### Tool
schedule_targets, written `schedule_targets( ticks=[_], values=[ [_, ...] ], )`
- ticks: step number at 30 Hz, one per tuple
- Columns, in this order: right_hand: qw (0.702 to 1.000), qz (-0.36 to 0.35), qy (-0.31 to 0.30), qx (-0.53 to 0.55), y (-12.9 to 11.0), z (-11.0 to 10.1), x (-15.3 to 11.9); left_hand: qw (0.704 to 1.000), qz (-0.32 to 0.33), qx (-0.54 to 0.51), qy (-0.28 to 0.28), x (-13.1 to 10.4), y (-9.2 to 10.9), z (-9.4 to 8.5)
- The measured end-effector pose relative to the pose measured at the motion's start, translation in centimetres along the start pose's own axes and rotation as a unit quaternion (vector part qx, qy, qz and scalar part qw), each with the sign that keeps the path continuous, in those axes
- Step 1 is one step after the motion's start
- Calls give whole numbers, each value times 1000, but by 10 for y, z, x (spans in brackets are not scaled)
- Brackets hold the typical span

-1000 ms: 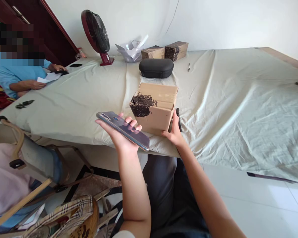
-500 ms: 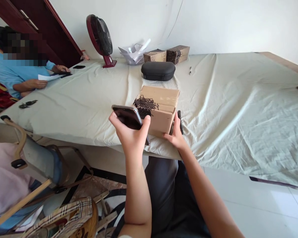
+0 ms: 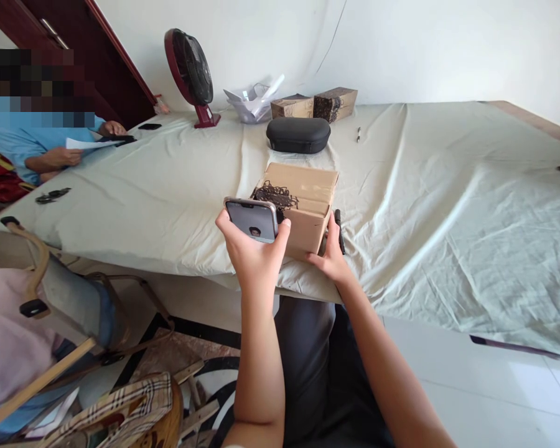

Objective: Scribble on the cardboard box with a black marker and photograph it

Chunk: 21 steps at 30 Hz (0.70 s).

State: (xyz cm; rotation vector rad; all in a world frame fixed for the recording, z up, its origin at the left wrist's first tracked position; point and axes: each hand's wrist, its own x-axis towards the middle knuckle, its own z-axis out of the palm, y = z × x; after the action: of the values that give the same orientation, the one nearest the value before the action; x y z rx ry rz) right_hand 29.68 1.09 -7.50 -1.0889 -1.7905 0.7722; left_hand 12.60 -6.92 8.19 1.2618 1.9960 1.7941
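My left hand is wrapped round a smartphone, its screen lit and tilted towards me. Behind the phone a cardboard box with black scribble across its left part sits near the table's front edge. My right hand grips the box's lower front right corner, thumb at the front and fingers along the side. Beside those fingers lies a slim black object, partly hidden, whose kind I cannot make out.
Beyond the box is a black zip case, then two cardboard boxes, a basket of papers and a fan. A person holding paper sits at the left. A chair stands front left of the cloth-covered table.
The phone in my left hand has moved slightly right and turned its screen more towards me; the screen went from dark to lit. My right hand stays at the box.
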Motion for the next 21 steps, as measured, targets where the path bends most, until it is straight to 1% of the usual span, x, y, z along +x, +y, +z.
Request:
schedule_targets(
  ticks=[3,7,9,11,12,13,16,18,19,21],
  values=[
    [1000,-2,2,4,2,1,0,1000,0,3,-3,4,-5,-1],
    [1000,4,5,19,-2,0,0,1000,-11,-9,8,15,-21,-4],
    [999,7,14,33,-5,-2,-1,999,-31,28,31,23,-33,-7],
    [998,11,26,47,-7,-4,-3,993,-54,95,44,34,-46,-7],
    [998,13,33,53,-8,-4,-4,988,-67,134,33,40,-54,-6],
    [997,15,41,59,-9,-5,-5,982,-76,173,9,47,-62,-5],
    [995,17,55,78,-9,-5,-7,953,-86,279,-85,70,-86,4],
    [994,18,57,87,-9,-4,-8,933,-97,318,-136,84,-99,14],
    [994,18,57,90,-9,-4,-9,927,-105,328,-151,91,-105,20],
    [994,14,58,92,-9,-3,-9,921,-117,333,-163,102,-114,33]
  ],
)
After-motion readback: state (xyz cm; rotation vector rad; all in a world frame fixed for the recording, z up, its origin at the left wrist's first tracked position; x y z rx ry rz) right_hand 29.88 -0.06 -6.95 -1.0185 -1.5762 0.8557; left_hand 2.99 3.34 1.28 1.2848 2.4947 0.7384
